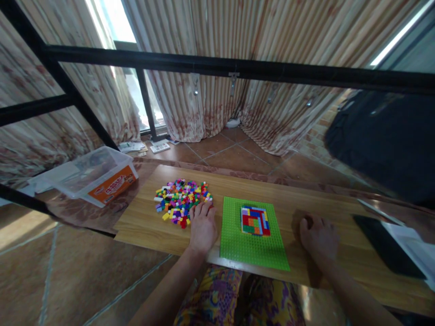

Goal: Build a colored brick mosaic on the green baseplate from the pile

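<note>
Left hand (203,226) at the right edge of a loose pile of small coloured bricks (181,199) on the wooden counter (146,231). Its fingers are bent downward, tips at the pile; cannot tell whether they pinch a brick. Right hand (319,237) rests on the counter, right of the green baseplate (234,240) and apart from it. Its fingers are loosely curled; the inner side is shadowed, so cannot tell whether anything is held.

The baseplate lies flat, near the counter's front edge, between the two hands. On it, just above its middle, sits a compact rectangular brick block (255,222) in red, blue, green, orange, yellow and pale colours.

Layout, as judged: the pile beside the baseplate keeps loose pieces within the left hand's short reach; the central spot puts the block squarely before the person; the studs likely hold it in place.

Containers: one clear plastic bin (113,168) with an orange label (113,184), off the counter's left end. A dim patch shows through its far part; cannot tell whether that is contents or background. The bricks themselves lie uncontained.

Far right: a dark flat pad (380,244) with papers (411,246) beside it.
</note>
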